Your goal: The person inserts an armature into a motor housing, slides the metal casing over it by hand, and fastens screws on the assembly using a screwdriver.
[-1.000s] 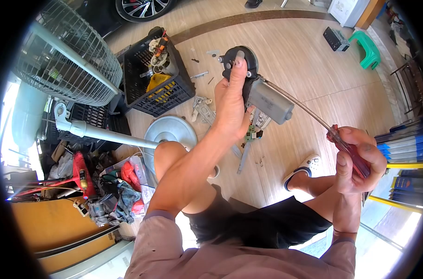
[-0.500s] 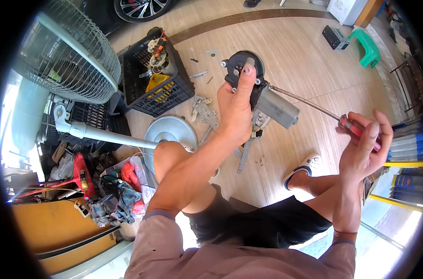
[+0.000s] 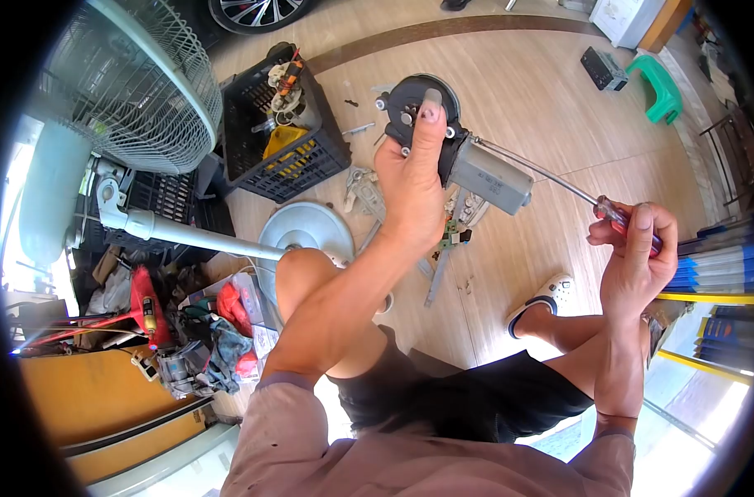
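Note:
My left hand [image 3: 414, 178] grips a small electric motor [image 3: 491, 178] by its round black gear housing, the thumb pressed on top. The motor's silver cylinder points to the right. In my right hand [image 3: 639, 261] is a screwdriver [image 3: 615, 217] with a red, partly clear handle, fingers closed around it. Its long metal shaft runs up and left, and the tip meets the motor near where the black housing joins the silver body. Exactly what the tip touches is too small to make out.
On the floor below the motor lie metal brackets [image 3: 364, 192] and a small green part [image 3: 453, 236]. A black crate [image 3: 290, 170] with parts stands at left, beside a standing fan [image 3: 186, 236]. A green stool [image 3: 660, 91] and a black box-shaped unit [image 3: 602, 70] are at far right.
The motor and my left hand have shifted slightly left and up. My right hand has moved a little left and up, its fingers now closer around the screwdriver handle.

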A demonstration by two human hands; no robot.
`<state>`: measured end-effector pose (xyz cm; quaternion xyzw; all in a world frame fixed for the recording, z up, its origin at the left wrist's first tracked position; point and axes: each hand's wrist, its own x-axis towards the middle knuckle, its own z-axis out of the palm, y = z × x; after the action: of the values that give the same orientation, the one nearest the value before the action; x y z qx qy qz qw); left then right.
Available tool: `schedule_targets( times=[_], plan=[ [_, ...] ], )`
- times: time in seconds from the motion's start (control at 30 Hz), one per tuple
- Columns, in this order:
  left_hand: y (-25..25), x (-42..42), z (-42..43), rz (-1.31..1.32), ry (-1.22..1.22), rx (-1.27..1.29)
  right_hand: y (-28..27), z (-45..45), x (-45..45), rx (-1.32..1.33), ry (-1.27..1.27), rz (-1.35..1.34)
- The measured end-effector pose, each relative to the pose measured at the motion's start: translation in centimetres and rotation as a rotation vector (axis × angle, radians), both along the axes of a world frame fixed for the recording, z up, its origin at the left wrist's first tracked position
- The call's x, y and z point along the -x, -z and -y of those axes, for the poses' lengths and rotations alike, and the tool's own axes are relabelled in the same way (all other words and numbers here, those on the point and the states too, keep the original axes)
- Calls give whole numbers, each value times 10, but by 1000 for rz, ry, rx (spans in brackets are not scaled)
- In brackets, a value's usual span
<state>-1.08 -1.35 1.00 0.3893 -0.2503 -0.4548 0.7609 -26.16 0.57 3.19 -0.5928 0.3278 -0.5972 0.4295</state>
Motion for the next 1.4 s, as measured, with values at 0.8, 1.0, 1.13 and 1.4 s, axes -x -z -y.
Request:
schedule_targets(
  times=[0.8,1.0,1.13,1.4],
  plan=[
    [-9,-3,-4,10,-35,74,-1,4,-22,-86,-70,326],
    [-8,-1,-3,37,-61,22,-2,2,-3,-108,-39,33],
    [-6,-5,-2,21,-30,76,0,7,-16,-131,-11,162],
    [-8,-3,-3,57,-46,8,5,2,-11,-6,26,52]
  ],
)
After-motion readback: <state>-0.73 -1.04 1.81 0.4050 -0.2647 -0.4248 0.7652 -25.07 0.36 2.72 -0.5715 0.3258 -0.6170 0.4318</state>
